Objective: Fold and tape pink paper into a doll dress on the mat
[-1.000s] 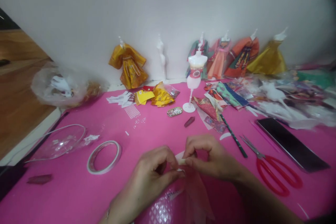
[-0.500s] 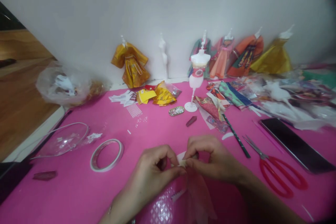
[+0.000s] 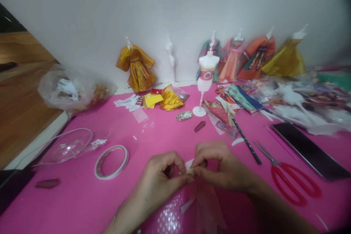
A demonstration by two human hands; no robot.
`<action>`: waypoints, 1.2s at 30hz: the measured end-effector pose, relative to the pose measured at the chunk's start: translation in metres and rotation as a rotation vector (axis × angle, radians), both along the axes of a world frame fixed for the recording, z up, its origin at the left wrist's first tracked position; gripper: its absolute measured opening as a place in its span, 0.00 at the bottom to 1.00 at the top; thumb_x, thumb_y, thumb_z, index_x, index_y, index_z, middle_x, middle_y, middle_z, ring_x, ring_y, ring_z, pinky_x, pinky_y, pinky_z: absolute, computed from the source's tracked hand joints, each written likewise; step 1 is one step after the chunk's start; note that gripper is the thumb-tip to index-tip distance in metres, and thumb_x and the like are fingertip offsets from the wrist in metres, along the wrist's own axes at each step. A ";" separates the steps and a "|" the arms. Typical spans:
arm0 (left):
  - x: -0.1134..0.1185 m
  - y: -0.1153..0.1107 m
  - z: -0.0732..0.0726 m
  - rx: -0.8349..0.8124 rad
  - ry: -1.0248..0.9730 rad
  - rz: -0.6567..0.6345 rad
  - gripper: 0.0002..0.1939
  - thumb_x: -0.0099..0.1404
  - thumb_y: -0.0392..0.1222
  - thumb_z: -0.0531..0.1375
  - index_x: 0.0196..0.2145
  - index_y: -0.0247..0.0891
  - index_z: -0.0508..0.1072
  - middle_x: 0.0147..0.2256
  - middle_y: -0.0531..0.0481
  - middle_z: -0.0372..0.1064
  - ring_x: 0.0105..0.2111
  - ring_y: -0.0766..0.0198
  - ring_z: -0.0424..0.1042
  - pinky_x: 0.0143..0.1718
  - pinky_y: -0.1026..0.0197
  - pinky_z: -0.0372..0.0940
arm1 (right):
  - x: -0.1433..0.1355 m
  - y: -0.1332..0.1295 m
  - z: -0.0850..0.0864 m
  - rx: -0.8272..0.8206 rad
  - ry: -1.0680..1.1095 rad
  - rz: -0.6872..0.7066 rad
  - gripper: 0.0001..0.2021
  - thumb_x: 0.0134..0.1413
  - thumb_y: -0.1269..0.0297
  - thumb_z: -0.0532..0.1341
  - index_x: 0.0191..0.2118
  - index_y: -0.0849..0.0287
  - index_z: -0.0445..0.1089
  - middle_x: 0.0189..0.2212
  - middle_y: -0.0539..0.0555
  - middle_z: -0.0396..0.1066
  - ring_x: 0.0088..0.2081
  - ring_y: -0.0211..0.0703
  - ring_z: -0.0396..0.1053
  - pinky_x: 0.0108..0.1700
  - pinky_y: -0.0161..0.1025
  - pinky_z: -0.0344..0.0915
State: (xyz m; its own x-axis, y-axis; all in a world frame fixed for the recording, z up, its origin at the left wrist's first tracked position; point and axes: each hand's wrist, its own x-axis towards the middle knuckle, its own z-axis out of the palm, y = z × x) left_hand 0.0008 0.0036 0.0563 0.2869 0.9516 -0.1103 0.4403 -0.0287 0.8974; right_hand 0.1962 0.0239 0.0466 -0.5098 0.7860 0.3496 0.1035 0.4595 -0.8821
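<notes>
The left hand (image 3: 163, 175) and the right hand (image 3: 222, 164) each pinch, thumb against forefinger, the cream top edge (image 3: 189, 171) of a sheer pale pink strip of soft fabric (image 3: 208, 204), held in front of the person over the bright pink worktop (image 3: 82, 204). Handling this edge well probably calls for close, level pinches, even pressure and a loose length free of twists. The strip's long axis runs from the fingertips toward the person, slanting slightly right, free end nearest

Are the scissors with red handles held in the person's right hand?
No, the scissors lie on the pink surface beside the phone, while the right hand pinches a small pale piece.
</notes>
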 end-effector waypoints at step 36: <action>-0.004 0.014 -0.011 0.017 -0.215 -0.055 0.13 0.62 0.44 0.60 0.24 0.38 0.63 0.24 0.57 0.62 0.23 0.70 0.55 0.25 0.66 0.51 | -0.003 0.016 -0.012 -0.077 0.129 -0.250 0.01 0.51 0.71 0.61 0.30 0.60 0.69 0.25 0.48 0.65 0.24 0.34 0.59 0.26 0.33 0.57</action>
